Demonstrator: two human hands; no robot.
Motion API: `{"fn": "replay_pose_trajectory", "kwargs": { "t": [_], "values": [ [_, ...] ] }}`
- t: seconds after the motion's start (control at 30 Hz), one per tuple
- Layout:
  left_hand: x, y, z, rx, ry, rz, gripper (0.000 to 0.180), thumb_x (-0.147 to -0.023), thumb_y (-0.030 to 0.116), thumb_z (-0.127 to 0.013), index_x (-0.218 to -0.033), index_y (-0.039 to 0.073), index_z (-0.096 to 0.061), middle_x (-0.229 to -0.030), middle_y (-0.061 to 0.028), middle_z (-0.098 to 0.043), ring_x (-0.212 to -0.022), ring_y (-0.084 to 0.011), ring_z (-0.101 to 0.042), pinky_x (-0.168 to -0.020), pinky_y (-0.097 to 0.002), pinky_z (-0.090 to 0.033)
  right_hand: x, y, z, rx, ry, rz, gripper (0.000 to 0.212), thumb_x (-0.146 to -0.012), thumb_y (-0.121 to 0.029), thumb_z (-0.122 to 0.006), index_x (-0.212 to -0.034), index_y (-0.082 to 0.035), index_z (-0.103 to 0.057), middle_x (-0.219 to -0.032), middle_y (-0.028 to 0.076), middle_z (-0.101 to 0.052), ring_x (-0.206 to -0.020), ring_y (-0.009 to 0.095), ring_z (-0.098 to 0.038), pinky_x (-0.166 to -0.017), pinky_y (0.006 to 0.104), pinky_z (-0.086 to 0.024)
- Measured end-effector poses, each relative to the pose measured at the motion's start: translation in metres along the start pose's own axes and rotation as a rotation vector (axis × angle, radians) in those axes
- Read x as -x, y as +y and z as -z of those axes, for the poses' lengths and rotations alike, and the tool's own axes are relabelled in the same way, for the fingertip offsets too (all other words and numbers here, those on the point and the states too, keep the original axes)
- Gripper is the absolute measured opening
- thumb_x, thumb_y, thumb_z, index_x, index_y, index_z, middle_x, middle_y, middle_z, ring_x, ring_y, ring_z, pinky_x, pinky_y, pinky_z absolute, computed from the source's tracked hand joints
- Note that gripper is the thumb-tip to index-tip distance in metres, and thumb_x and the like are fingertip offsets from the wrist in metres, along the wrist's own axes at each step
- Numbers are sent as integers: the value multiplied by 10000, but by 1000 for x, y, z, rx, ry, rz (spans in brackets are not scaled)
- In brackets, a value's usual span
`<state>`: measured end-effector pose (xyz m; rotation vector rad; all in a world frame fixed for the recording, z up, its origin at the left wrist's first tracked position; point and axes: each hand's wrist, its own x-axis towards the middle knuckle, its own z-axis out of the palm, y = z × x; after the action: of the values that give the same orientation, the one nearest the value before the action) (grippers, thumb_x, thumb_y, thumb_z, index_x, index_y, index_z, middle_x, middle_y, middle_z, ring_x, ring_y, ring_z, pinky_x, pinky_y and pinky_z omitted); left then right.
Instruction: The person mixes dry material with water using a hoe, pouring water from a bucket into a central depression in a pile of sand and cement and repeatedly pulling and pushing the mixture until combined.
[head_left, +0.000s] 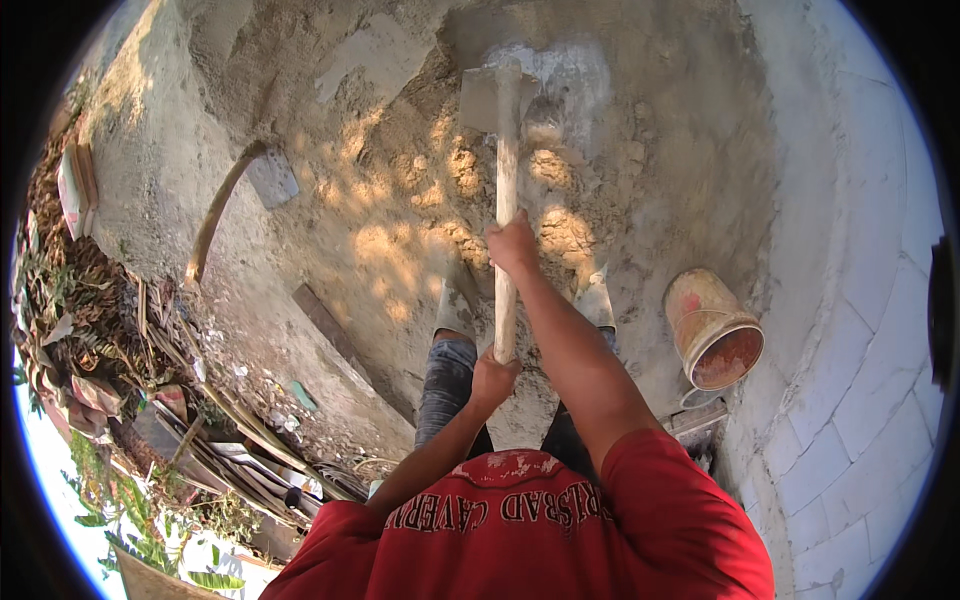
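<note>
- Fingers of the left hand [494, 379] were wrapped round the butt of the hoe [507, 170]; the right hand [513, 246] was closed on the handle further up; decent spacing for control imo
- The hoe ran straight out ahead, between the boots [596, 302]; its blade [482, 100] was by the wet grey patch [578, 82], beyond the sandy lumps [565, 235]
- Short, shallow pulls probably suited that stuff best; stopping well shy of the toes seemed smart
- The bucket [700, 315] was off right; sideways swings needed watching there, I reckon
</note>
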<state>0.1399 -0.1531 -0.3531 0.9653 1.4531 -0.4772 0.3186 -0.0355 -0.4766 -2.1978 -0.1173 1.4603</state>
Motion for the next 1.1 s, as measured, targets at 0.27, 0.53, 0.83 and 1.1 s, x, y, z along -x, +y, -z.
{"fn": "replay_pose_trajectory", "kwargs": {
  "t": [0.27,0.53,0.83,1.1],
  "values": [
    [82,-68,-70,331,-224,307,396,-817,112,-712,-1121,-46,-512,-627,-71,-574,-442,-158,-550,-388,-332,-440,50,204,-24,234,-5,-152,633,-901,-130,-604,-1394,113,-290,-861,247,-664,-555,289,-674,-479,388,-552],
    [79,-59,-34,125,-94,130,391,-829,201,-721,-1127,-23,-605,-686,-114,-627,-506,-184,-604,-491,-366,-496,81,112,-5,21,55,0,513,-879,-145,-611,-1268,75,-360,-738,199,-640,-559,296,-647,-478,385,-529],
    [-82,24,70,126,-83,-272,212,-805,107,-687,-943,-7,-574,-602,-26,-548,-446,-129,-526,-412,-331,-433,-68,-51,-36,-36,94,76,569,-877,-195,-641,-1254,125,-360,-1015,377,-646,-929,467,-685,-835,478,-568],
    [62,-86,5,134,-186,187,360,-807,116,-690,-1093,-61,-562,-617,-77,-583,-432,-157,-560,-393,-335,-456,40,201,-80,192,168,-134,467,-875,-181,-626,-1204,66,-405,-769,201,-657,-541,296,-669,-486,418,-546]
  ]
}}
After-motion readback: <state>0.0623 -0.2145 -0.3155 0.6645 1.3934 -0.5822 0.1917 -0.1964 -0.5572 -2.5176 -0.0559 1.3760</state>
